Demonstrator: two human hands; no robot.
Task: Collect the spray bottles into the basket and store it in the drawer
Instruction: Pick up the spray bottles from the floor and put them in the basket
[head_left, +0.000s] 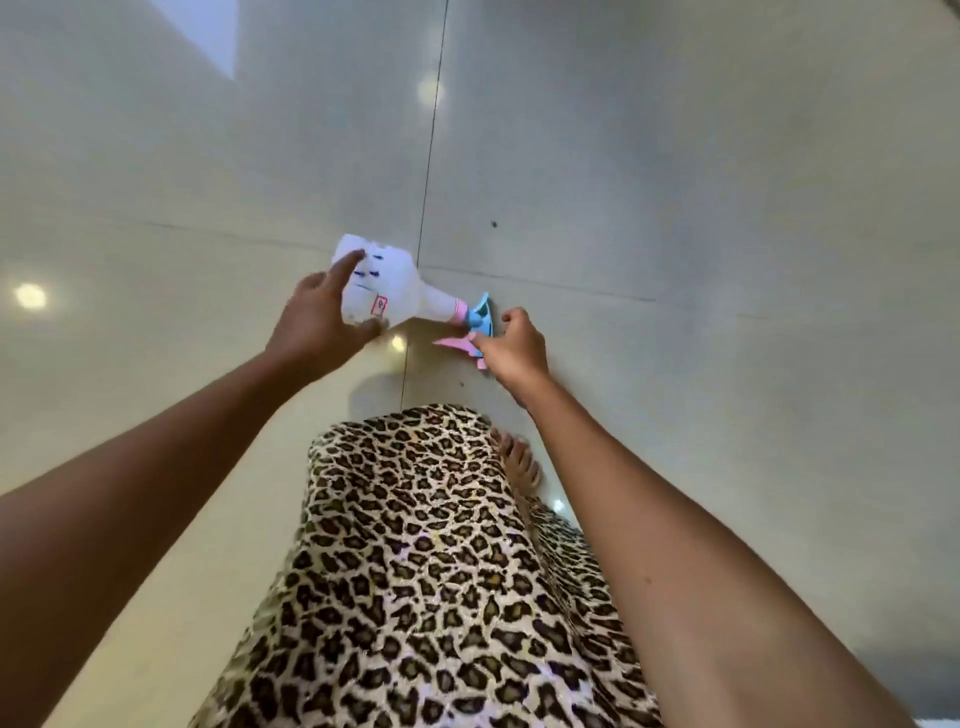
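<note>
A white spray bottle (395, 291) with a red sticker and a blue and pink trigger head (475, 325) is held sideways above the floor. My left hand (317, 317) wraps the bottle's body, finger and thumb on either side. My right hand (514, 345) pinches the trigger head at the bottle's right end. No basket and no drawer is in view.
Pale glossy floor tiles (675, 182) with dark grout lines fill the view. My leopard-print skirt (426, 571) hangs below the hands, and a bare foot (517, 460) shows at its right edge.
</note>
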